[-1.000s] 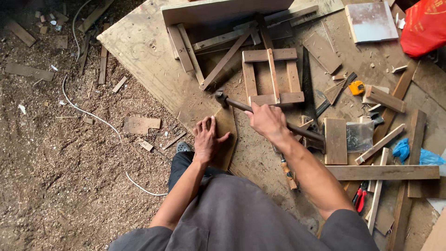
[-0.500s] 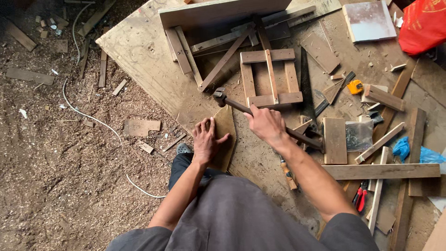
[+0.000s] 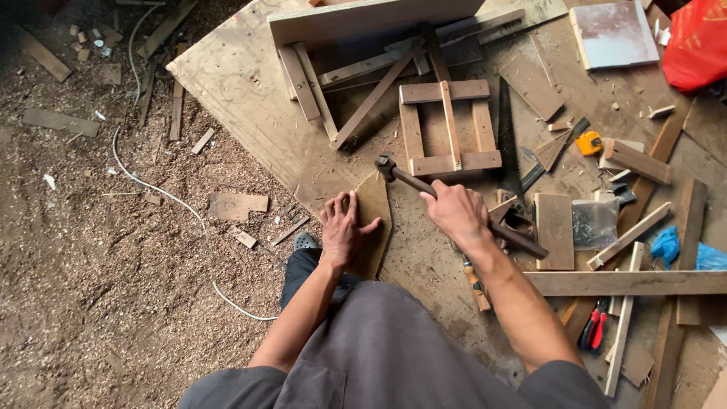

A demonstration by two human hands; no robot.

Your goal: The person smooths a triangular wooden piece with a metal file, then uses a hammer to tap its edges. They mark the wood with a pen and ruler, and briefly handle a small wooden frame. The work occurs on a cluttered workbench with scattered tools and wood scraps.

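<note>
While the left hand (image 3: 344, 229) lies flat with spread fingers on a small wooden board (image 3: 372, 220), the right hand (image 3: 457, 213) is closed around the handle of a hammer (image 3: 424, 187). The small board stands at the front edge of a big plywood sheet (image 3: 250, 91) that lies on the ground, and it leans a little against this edge. The left palm presses on the left part of the board, and the thumb points to the right.

The hammer has a dark handle and a dark metal head. Its head is up and to the left of the right hand, just above the top corner of the small board, and it seems not to touch the board. The back end of the handle goes out to the right, behind the wrist.

Just behind the hammer head there is a small wooden frame (image 3: 448, 127) made of short slats, lying flat on the plywood sheet. More slats and a long plank (image 3: 363, 19) are further back. On the right side many wood pieces are spread, with a yellow tape measure (image 3: 589, 143), red pliers (image 3: 593, 330), a blue rag (image 3: 666, 246) and a red bag (image 3: 697, 42) in the corner. A chisel with wooden handle (image 3: 475, 280) lies near the right forearm. On the left the ground (image 3: 91, 288) is covered by sawdust, and a white cable (image 3: 166, 197) runs over it.
</note>
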